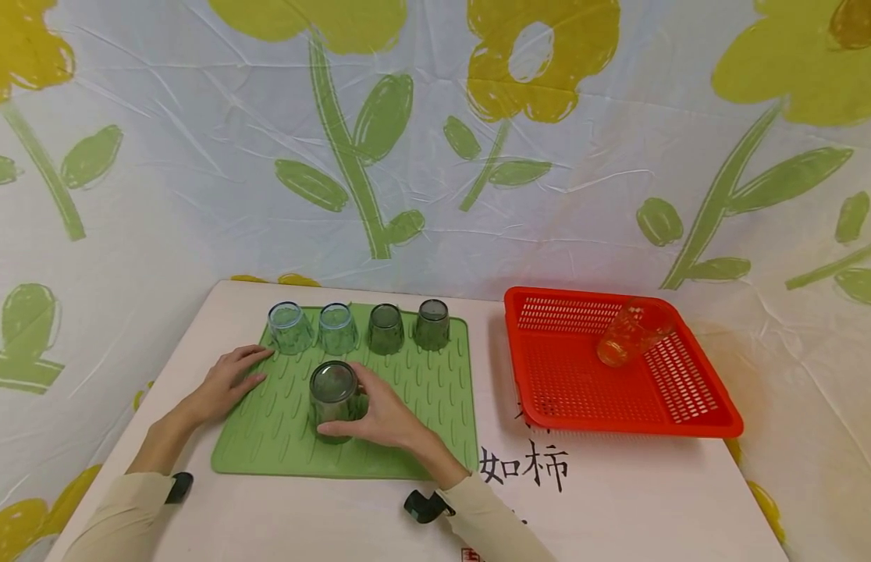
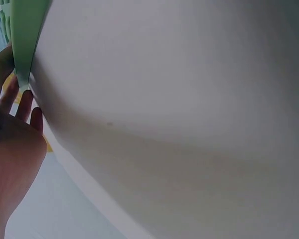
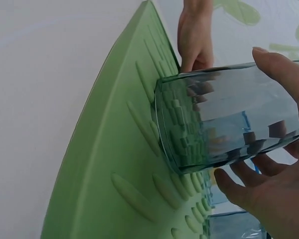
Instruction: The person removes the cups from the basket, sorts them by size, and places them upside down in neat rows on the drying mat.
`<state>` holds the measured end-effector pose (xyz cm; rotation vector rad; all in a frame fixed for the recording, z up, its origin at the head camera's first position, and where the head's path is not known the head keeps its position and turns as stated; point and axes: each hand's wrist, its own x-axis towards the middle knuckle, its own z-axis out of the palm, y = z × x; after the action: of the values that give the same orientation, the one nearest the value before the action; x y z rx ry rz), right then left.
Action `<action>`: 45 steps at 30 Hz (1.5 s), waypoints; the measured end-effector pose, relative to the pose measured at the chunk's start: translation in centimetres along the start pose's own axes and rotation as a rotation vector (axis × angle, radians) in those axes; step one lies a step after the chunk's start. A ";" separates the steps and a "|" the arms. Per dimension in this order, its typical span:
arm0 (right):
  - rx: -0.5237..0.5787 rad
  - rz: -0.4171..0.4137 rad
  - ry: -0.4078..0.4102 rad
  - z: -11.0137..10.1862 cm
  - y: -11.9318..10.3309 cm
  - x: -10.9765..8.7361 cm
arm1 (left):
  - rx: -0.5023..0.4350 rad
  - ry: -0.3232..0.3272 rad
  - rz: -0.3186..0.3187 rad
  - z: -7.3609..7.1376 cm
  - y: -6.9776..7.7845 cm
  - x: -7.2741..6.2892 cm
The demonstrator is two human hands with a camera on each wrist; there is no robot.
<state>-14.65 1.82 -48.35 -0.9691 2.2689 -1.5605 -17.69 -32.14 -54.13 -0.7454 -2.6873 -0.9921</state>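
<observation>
My right hand [image 1: 386, 417] holds a tinted drinking glass [image 1: 333, 398] upside down over the ribbed green drying mat [image 1: 253, 449]. In the right wrist view, thumb and fingers are spread round the glass [image 3: 229, 117], and its rim is at the mat's surface; whether its whole rim touches, I cannot tell. My left hand [image 1: 228, 382] rests at the mat's left edge with relaxed fingers, and the left wrist view shows its fingers [image 2: 25, 105] by the mat's edge. Along the back of the mat stand several upturned glasses: two bluish ones [image 1: 290, 329] and darker grey ones [image 1: 386, 329].
To the right sits a red plastic basket [image 1: 520, 375] with a clear glass [image 1: 621, 343] lying tilted inside it. Black written characters [image 1: 523, 466] mark the pale table [image 1: 618, 499]. Behind the table hangs a flower-printed cloth [image 1: 218, 156].
</observation>
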 end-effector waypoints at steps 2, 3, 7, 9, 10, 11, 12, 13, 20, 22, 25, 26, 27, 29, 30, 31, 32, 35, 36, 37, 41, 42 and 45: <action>-0.009 0.012 -0.001 0.0 -0.1 -0.1 | 0.004 0.005 0.007 0.1 0.0 0.0; -0.011 0.014 -0.003 0.0 -0.1 -0.1 | 0.004 0.006 0.010 0.1 0.1 0.0; -0.011 0.047 -0.008 0.1 -0.2 -0.1 | 0.000 0.003 0.008 0.1 0.1 0.0; -0.004 0.062 -0.012 0.0 -0.3 -0.2 | -0.005 -0.002 -0.001 0.1 0.1 0.0; 0.000 0.070 -0.013 -0.1 -0.3 -0.2 | -0.006 -0.003 -0.005 0.1 0.1 0.1; 0.001 0.074 -0.014 -0.1 -0.4 -0.3 | -0.007 -0.004 -0.007 0.1 0.0 0.1; 0.006 0.078 -0.013 -0.3 -0.4 -0.3 | -0.009 -0.006 -0.010 0.0 0.0 0.1; 0.011 0.080 -0.012 -0.4 -0.5 -0.3 | -0.006 -0.005 -0.010 0.0 -0.1 0.1; 0.000 0.090 -0.019 -1.7 -1.2 -0.7 | 0.001 0.002 0.015 0.0 -0.3 -0.1; -0.013 0.080 -0.028 -2.2 -1.4 -0.8 | 0.000 0.006 0.017 0.0 -0.3 -0.1; -0.035 0.072 -0.035 -2.8 -1.7 -1.1 | 0.007 0.008 0.018 0.0 -0.4 -0.1; -0.046 0.071 -0.033 -3.1 -1.8 -1.2 | 0.007 0.009 0.017 0.1 -0.4 -0.1; -0.057 0.071 -0.032 -3.3 -1.9 -1.3 | 0.006 0.007 0.015 0.1 -0.4 -0.1; -0.076 0.079 -0.027 -3.9 -2.0 -1.7 | 0.004 0.007 0.017 0.1 -0.4 0.0; -0.082 0.079 -0.024 -4.2 -2.1 -1.8 | 0.008 0.009 0.021 0.1 -0.5 0.0; -0.090 0.078 -0.022 -4.5 -2.2 -1.9 | 0.009 0.011 0.022 0.1 -0.4 0.1; -0.098 0.077 -0.018 -4.9 -2.2 -2.1 | 0.007 0.011 0.021 0.1 -0.3 0.1; -0.113 0.071 -0.008 -6.0 -2.4 -2.5 | 0.014 0.015 0.020 0.0 -0.2 0.1; -0.119 0.067 -0.002 -6.3 -2.5 -2.6 | 0.016 0.015 0.021 0.0 -0.2 0.2; -0.124 0.067 0.005 -6.7 -2.6 -2.7 | 0.014 0.014 0.015 -0.1 -0.1 0.2; -0.143 0.072 0.033 -8.1 -2.9 -3.3 | 0.018 0.014 0.017 0.0 -0.2 0.2; -0.152 0.073 0.038 -8.5 -2.9 -3.4 | 0.019 0.015 0.017 0.0 -0.2 0.2; -0.170 0.071 0.050 -9.5 -2.9 -3.9 | 0.019 0.015 0.016 0.0 -0.2 0.2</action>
<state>-15.51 10.72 -42.57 -0.8873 2.4748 -1.3974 -17.98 -32.15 -54.18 -0.7520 -2.6702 -0.9630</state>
